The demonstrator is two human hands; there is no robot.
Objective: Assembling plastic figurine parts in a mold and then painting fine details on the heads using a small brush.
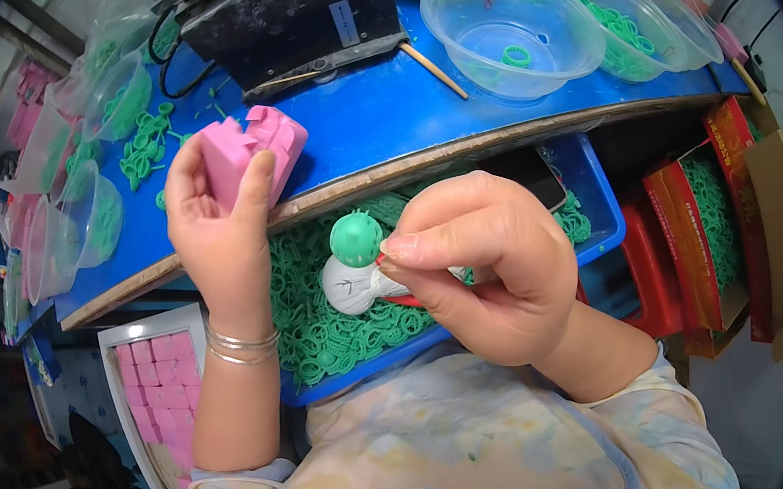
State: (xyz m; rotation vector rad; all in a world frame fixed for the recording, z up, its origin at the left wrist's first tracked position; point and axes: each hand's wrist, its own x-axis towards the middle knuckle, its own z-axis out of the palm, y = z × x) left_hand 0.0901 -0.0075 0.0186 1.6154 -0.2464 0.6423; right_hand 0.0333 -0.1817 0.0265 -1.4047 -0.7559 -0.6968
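Note:
My left hand [221,222] grips a pink block [250,152] with a notched top, split into two parts side by side, near the table edge. My right hand [487,267] is closed in a pinch at the edge of a round green piece [356,239] with small bumps and dark spots. A bit of red shows at the fingertips; I cannot make out what it is. Just below the green piece is a white tied cloth pouch [348,285], its neck partly hidden by my right hand. Under both lies a blue tray [302,395] full of green rings [320,339].
A dark machine [287,23] stands on the blue table [355,146], beside a wooden stick [434,71]. Clear bowls [514,28] line the back. Green pieces [144,148] lie at left. A white-framed tray of pink blocks [158,382] sits lower left; a red box [677,218] stands right.

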